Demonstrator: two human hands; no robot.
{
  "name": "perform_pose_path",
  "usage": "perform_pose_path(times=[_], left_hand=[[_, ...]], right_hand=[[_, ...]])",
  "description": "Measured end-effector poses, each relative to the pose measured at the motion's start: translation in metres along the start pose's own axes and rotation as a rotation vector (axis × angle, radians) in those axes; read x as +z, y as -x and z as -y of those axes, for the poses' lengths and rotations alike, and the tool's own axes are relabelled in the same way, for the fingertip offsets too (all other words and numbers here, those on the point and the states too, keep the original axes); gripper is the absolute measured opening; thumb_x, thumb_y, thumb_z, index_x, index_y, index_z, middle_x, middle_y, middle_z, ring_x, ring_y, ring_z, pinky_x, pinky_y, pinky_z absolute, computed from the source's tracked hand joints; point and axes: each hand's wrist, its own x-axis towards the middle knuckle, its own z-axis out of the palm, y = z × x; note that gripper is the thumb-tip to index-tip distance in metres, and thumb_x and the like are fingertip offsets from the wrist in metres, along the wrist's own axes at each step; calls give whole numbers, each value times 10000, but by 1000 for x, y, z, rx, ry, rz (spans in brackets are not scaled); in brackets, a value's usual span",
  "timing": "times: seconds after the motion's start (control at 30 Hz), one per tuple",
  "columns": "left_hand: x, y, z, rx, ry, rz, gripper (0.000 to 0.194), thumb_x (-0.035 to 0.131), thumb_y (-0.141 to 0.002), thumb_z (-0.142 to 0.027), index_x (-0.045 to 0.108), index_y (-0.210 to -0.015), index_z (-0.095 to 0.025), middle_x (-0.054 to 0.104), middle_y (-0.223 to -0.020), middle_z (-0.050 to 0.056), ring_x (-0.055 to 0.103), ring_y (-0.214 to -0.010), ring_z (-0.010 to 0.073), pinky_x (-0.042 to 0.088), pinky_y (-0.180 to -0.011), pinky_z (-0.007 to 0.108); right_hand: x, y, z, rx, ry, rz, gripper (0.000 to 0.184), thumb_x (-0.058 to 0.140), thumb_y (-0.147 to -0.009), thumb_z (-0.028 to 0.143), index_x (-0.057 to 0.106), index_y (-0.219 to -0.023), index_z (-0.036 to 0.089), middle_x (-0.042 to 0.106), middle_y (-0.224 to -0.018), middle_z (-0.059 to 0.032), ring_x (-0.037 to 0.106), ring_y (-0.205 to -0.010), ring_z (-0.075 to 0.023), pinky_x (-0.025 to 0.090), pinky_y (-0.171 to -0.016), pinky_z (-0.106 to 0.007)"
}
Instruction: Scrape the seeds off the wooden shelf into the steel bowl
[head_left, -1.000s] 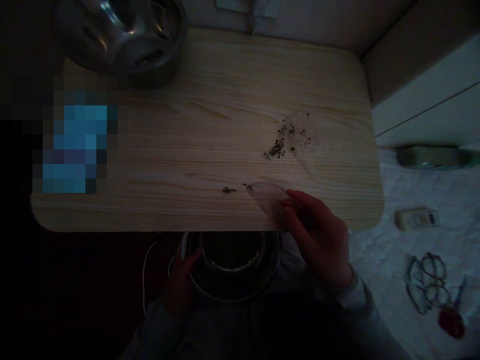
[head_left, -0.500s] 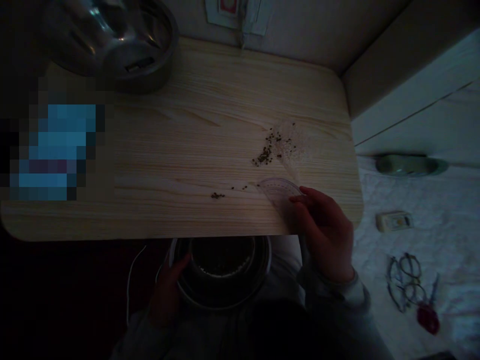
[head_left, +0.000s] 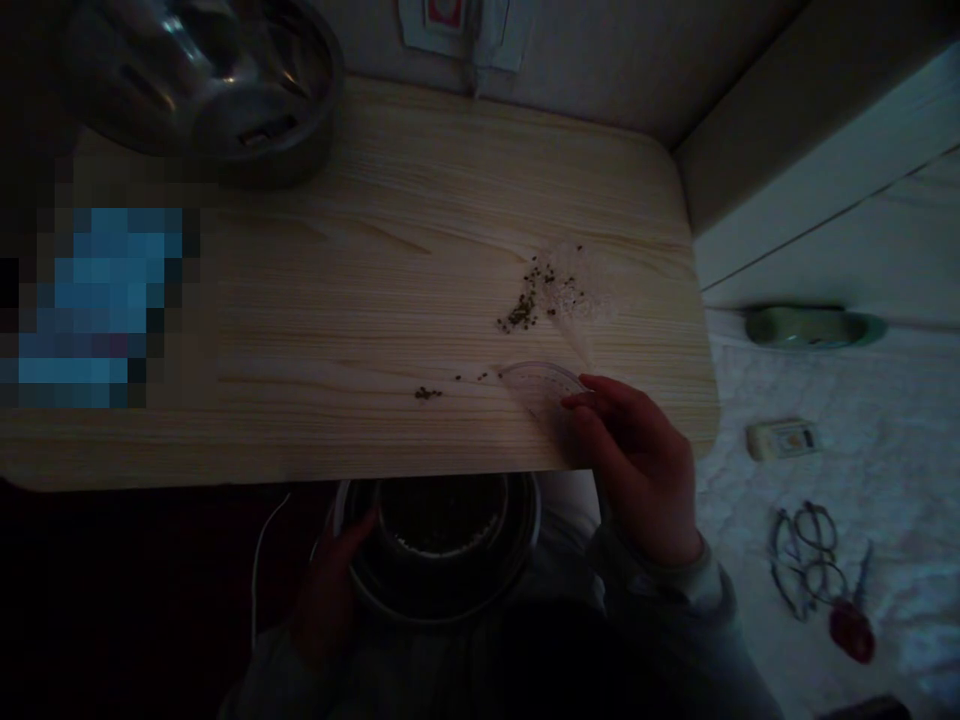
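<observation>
In my right hand (head_left: 641, 460) a clear protractor (head_left: 534, 385) is pinched between thumb and fingers, low over the table near its front edge. Its left tip is beside a few dark seeds. A small cluster of dark seeds (head_left: 426, 394) lies further left, and a larger scatter of seeds (head_left: 523, 312) lies behind the protractor, next to a pale, grainy patch (head_left: 581, 290). Below the table edge, my left hand (head_left: 330, 590) grips the left side of a round metal bowl (head_left: 439, 612). Within that bowl is a smaller round container (head_left: 442, 515) with dark contents; the table hides its far part.
A large metal basin (head_left: 300, 150) stands at the back left of the wooden table (head_left: 360, 300). A blurred-out bright screen (head_left: 97, 300) is at left. On the white bedding to the right lie a green object (head_left: 814, 327), a small box (head_left: 784, 439), glasses (head_left: 814, 560) and a red item (head_left: 852, 630).
The view has shifted slightly, moving most things a little left. The protractor and both hands keep nearly the same place relative to the table; the seeds look unchanged.
</observation>
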Motion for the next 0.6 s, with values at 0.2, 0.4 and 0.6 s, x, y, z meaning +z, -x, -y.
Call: perform_pose_path(times=[0.2, 0.4, 0.6], left_hand=[[7, 4, -16, -64, 10, -81, 285, 641, -409, -472, 692, -593, -260, 672, -957, 45, 517, -1046, 320, 340, -950, 410], [11, 6, -22, -101, 52, -87, 270, 627, -464, -476, 685, -602, -252, 681, -897, 45, 554, -990, 294, 410, -889, 390], [4, 3, -10, -73, -12, -72, 308, 653, -395, -462, 692, -612, -248, 673, -924, 61, 550, -989, 319, 387, -908, 409]], right_hand=[[0, 0, 0, 12, 6, -30, 276, 553, -769, 224, 563, -1042, 266, 668, -897, -5, 617, -832, -148, 500, -726, -297], [3, 2, 4, -11, 14, 44, 279, 548, -771, 216, 562, -1045, 261, 666, -892, -9, 617, -797, -145, 503, -685, -286], [3, 4, 5, -37, 36, 16, 284, 544, -775, 201, 555, -1054, 256, 663, -899, -10, 609, -828, -141, 495, -714, -284]])
